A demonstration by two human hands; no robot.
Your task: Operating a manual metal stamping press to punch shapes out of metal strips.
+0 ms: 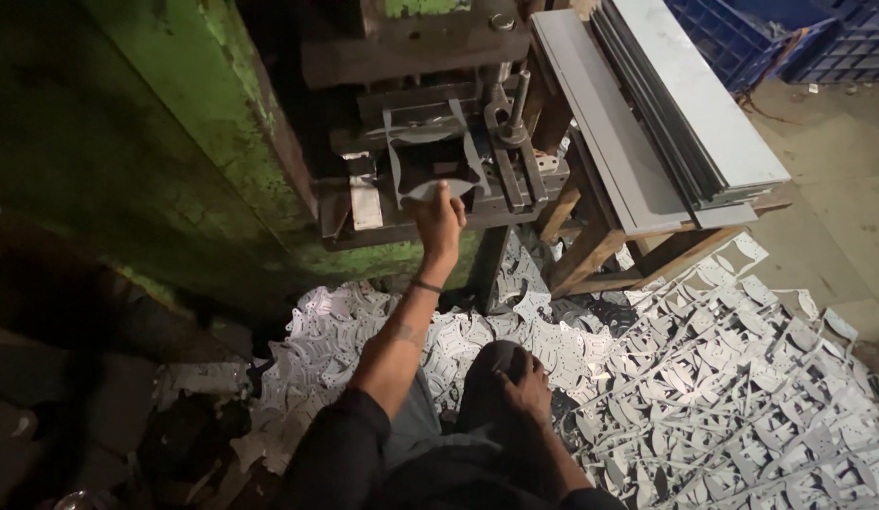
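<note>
One left hand (440, 219) grips one metal strip (430, 156); right hand (526, 387) rests on knee (491, 364)

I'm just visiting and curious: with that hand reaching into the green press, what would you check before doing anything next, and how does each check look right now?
1. Left hand out of the die area: not ok, it is at the metal strip in the press tooling.
2. Grip on the strip: ok, the fingers pinch its near edge.
3. Right hand away from the press: ok, it rests on the knee.
4. Ram raised above the strip: cannot tell, the upper part is dark.
5. Fresh sheets to hand: ok, a sheet stack lies on the wooden stand.
6. Footing: not ok, punched scrap covers the floor.
</note>
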